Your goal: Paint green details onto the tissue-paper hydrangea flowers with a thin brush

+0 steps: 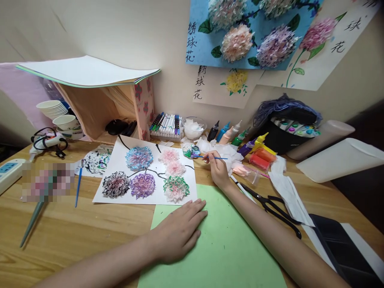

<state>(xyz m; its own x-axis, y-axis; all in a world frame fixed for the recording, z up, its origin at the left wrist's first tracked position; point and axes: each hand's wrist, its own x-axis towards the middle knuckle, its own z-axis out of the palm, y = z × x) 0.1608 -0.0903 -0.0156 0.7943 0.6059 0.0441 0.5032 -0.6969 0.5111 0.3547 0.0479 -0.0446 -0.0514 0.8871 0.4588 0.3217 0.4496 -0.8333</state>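
My right hand is closed round a thin blue paintbrush, its tip over a small paint palette smeared with green and dark paint. My left hand lies flat, fingers stretched out, on a light green sheet. Just beyond its fingertips is a white sheet bearing several raised paper flowers and black painted stems. Among them are a blue flower, a purple flower, a black-edged flower and a green-edged flower. Pale pink flowers sit at the upper right.
Paint bottles stand along the wall beside crumpled tissue. Black scissors lie right of my forearm. Another blue brush rests at left near a paint-stained paper. Markers and a cardboard box stand behind.
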